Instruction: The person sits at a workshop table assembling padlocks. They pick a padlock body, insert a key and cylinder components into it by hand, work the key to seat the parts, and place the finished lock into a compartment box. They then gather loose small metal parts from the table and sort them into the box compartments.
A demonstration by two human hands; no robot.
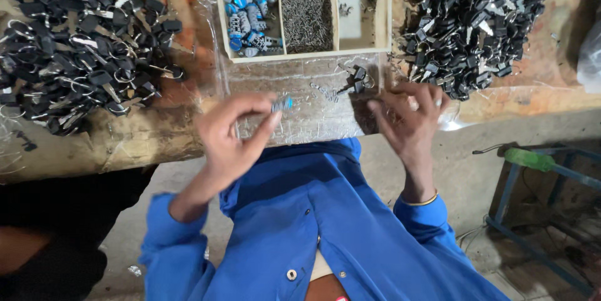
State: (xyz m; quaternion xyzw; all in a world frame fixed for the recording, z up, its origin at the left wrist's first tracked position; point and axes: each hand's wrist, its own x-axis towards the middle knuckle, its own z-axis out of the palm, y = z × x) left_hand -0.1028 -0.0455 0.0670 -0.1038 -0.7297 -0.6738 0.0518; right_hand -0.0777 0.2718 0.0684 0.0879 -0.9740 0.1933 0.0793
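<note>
My left hand (230,133) pinches a small blue and silver cylinder part (282,104) between thumb and fingers, just above a clear plastic sheet (313,119) on the workbench. My right hand (410,119) hovers over the sheet's right edge with fingers spread and curled; it is blurred, and I cannot tell whether it holds anything small. Between the hands lie a few black keys on rings (357,78) and tiny metal pieces (325,92).
A wooden divided tray (385,19) at the back holds blue cylinders (250,22), small pins (307,20) and other metal parts. Large heaps of black-headed keys lie at the left (75,38) and the right (476,22). A green-handled tool (529,159) rests on a blue frame lower right.
</note>
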